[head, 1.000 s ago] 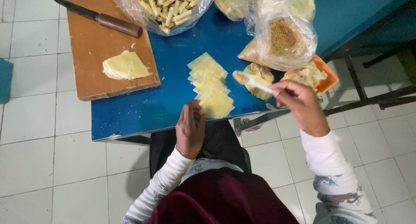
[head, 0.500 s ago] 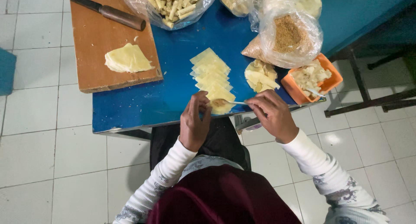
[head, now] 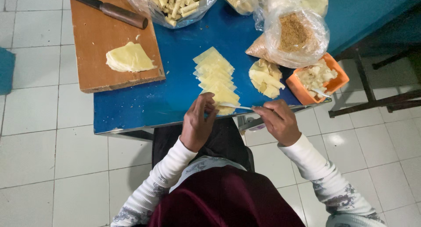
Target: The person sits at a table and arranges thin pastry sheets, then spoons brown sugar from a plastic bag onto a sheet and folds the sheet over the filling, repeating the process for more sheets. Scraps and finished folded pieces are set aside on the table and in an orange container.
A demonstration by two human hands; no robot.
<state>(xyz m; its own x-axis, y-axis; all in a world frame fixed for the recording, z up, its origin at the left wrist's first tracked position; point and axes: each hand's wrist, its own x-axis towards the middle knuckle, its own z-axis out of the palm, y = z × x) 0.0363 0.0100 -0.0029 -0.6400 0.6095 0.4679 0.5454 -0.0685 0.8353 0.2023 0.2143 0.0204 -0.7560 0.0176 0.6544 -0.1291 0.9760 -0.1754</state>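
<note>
At the far left of your blue table (head: pixel 144 100) sits a wooden cutting board (head: pixel 96 56) with a knife (head: pixel 109 10) and a stack of pale wrappers (head: pixel 128 58). Your left hand (head: pixel 197 124) presses fingers on the nearest square in the row of wrapper sheets (head: pixel 217 75). Your right hand (head: pixel 278 121) grips a spoon (head: pixel 234 106) whose tip rests on that square. An orange tub (head: pixel 318 78) stands farther right.

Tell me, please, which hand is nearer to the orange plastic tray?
Right. The right hand is just left of and below the orange plastic tray; the left hand sits farther left, beyond the yellow wrappers.
</note>
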